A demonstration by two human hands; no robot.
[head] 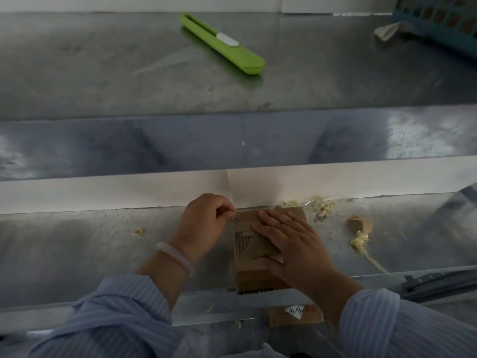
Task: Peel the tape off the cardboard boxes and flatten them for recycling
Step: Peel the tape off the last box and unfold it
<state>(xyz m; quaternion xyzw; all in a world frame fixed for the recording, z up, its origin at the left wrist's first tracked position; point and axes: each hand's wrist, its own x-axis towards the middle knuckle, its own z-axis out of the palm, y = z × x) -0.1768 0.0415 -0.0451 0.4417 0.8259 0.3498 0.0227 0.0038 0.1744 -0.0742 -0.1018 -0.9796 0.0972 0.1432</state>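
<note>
Sleeves (116,313) led to a small cardboard box (247,254) on the near desk (103,241). The right hand (296,244) lay flat, pressing its light, stiff top. The left hand (204,220) pinched clear tape (254,208) at the far-left corner, likely thin and tear-prone. A green knife (224,45) lay far off.

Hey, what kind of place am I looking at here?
Likely a packing or recycling workbench: a steel tabletop, a green box cutter, and peeled tape scraps beside a cardboard box.
</note>
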